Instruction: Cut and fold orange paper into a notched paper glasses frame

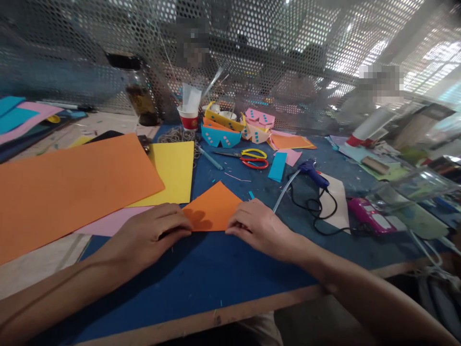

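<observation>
- Gray mesh [252,19] full of little holes stands behind the table [230,274]; people show dimly through it; the table top is blue.
- Orange piece [216,209] lies on the blue top, between the two hands; its peak points away from the person and its flat edge is near.
- Left hand [163,228] is clamped on the piece's left corner, thumb and fingertips pinched close.
- Right hand [257,223] is clamped on the right corner the same way; the two hands are apart from each other.
- Big orange sheet [72,192] lies at the left, over part of a yellow sheet [175,173]; some pink paper [111,222] peeks out below, near the left hand.
- Scissors [254,158] lie open past the piece; a pen [211,158] is near them; a blue strip [277,166] lies to their right.
- Glue gun [313,174] sits farther right, with a black cord; its clear stick [286,191] points toward the right hand.
- Paper glasses [221,138] with little squares stand at the back, beside a red and white cup [188,118].
</observation>
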A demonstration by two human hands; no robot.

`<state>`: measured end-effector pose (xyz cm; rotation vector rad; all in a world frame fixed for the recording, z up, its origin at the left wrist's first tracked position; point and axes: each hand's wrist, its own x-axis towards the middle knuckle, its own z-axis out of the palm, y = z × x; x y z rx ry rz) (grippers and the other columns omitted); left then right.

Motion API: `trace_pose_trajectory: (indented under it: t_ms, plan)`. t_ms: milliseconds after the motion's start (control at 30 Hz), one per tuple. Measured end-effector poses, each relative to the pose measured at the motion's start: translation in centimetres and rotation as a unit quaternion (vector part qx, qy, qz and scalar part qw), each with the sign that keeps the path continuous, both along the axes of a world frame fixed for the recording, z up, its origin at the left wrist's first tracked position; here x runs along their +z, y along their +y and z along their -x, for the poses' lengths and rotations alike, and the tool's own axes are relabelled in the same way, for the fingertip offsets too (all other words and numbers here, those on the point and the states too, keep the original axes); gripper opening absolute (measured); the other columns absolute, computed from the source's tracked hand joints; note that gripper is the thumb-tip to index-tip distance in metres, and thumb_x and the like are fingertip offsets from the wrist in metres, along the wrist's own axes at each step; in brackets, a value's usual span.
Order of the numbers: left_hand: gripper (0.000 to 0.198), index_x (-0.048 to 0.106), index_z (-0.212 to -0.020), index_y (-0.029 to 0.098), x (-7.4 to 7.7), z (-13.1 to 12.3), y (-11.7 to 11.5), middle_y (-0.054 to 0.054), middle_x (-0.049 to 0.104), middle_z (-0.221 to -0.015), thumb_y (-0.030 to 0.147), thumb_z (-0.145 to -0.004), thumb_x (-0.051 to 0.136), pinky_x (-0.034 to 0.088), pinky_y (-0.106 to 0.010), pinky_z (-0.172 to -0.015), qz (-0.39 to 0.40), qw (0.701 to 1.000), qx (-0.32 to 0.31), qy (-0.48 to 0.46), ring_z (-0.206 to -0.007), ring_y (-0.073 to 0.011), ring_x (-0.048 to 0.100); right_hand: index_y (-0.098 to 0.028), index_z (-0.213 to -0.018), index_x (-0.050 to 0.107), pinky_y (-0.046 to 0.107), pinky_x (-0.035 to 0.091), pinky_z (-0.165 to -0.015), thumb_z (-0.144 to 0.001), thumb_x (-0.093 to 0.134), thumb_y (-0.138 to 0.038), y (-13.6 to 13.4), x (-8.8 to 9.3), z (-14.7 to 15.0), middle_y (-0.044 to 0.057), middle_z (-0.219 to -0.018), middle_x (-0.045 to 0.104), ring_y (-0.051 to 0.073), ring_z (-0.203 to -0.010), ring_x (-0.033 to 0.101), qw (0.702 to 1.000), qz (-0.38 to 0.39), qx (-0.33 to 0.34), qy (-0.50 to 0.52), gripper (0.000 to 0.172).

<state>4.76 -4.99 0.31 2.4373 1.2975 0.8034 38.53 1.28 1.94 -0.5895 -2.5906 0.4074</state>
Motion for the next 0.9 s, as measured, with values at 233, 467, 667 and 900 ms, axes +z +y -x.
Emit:
trace_pose_trajectory:
  t_ms: [233,467,667,900]
  plan:
    - [0.03,0.086,-0.107,0.035,-0.6,0.2,0.0,-0.001,0.088,-0.1,0.041,-0.122,0.06,0.065,-0.035,-0.073,-0.014,1.0,0.01,0.001,-0.086,-0.023,0.084,-0.019,-0.112,0.08,0.039,0.047,-0.097,-0.125,0.071,-0.029,0.1,-0.1,0.0,0.005,-0.108,0.087,0.022,-0.104,0.078,0.999,0.014,-0.014,-0.028,0.019]
    - [0.03,0.087,-0.107,0.036,-0.4,0.4,0.3,-0.003,0.088,-0.099,0.044,-0.12,0.061,0.067,-0.038,-0.073,0.002,1.0,0.014,-0.007,-0.087,-0.0258,0.085,-0.019,-0.112,0.078,0.039,0.047,-0.097,-0.126,0.066,-0.027,0.0,-0.2,0.1,0.006,-0.111,0.086,0.022,-0.103,0.077,0.999,0.011,-0.025,-0.031,0.019]
    - [0.032,0.09,-0.11,0.036,-0.1,0.5,0.5,-0.003,0.089,-0.103,0.052,-0.119,0.064,0.067,-0.037,-0.076,0.033,0.999,0.031,-0.008,-0.089,-0.0262,0.086,-0.02,-0.11,0.078,0.038,0.045,-0.091,-0.123,0.073,-0.029,0.0,0.1,0.2,0.004,-0.1,0.082,0.022,-0.096,0.075,0.997,-0.012,-0.056,-0.052,0.017]
    - [0.039,0.087,-0.101,0.033,0.6,0.2,0.6,-0.002,0.085,-0.091,0.056,-0.119,0.062,0.057,-0.031,-0.066,0.046,0.998,0.038,-0.011,-0.076,-0.0217,0.079,-0.02,-0.105,0.074,0.036,0.043,-0.086,-0.122,0.076,-0.032,0.1,0.4,0.1,0.001,-0.093,0.077,0.02,-0.089,0.07,0.994,0.003,-0.074,-0.076,0.021]
